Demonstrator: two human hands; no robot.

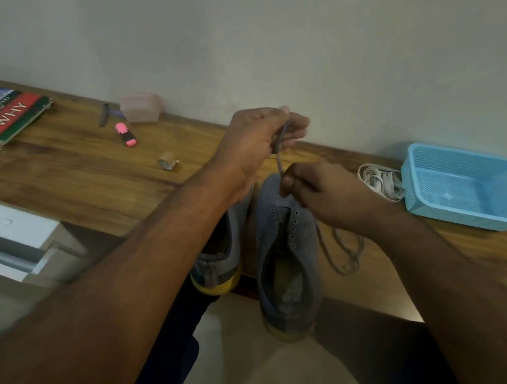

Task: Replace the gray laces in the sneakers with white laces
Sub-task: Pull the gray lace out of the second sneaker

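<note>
Both hands pinch one thin gray cord lace (279, 152): the left hand (258, 141) holds its upper stretch between thumb and curled fingers, raised above the shoes, while the right hand (320, 193) nips it lower down, just over the toe of the right-hand gray mesh sneaker with a yellow sole (287, 253). Held taut between two grips like this, the lace probably runs straight so it can be drawn clear of the eyelets, and the visible eyelet rows of that sneaker already look bare. More gray lace lies in loose loops (343, 250) on the wooden tabletop (98, 182) just right of the shoe, beneath the right wrist. The second gray sneaker (222, 249) stands touching or just beside the first, partly hidden by the left forearm; whether it is laced cannot be told.

The bundle of flat white laces (380, 181) waits against the light blue perforated plastic basket (466, 187), near the right hand, likely kept close for threading once the gray ones are out. That step is not yet begun.
</note>
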